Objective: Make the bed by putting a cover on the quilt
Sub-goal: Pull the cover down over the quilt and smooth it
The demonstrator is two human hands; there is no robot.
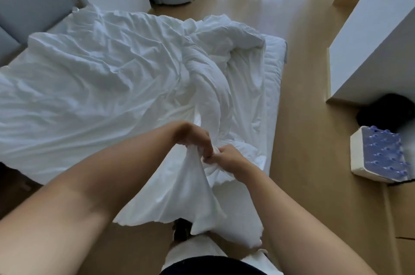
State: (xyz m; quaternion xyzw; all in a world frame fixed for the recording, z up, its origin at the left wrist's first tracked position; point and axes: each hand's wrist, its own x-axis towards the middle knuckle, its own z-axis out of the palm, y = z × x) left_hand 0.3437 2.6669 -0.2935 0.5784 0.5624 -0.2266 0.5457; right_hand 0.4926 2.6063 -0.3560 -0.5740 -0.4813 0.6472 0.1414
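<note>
Left hand (193, 137): fingers curled, pinching cover (186, 189) corner, 12 o'clock.
Right hand (226, 159): fingers curled round bunched cover, touching left hand.
Cover: hangs off mattress (272, 77) edge.
Quilt (101, 68): rumpled, 10 to 12 o'clock.
Bottle pack (379, 153): floor, 3 o'clock.

No text, label, brand or number was legible. The pack of bottles (381, 155) on the floor (303, 117) showed only blue caps.
</note>
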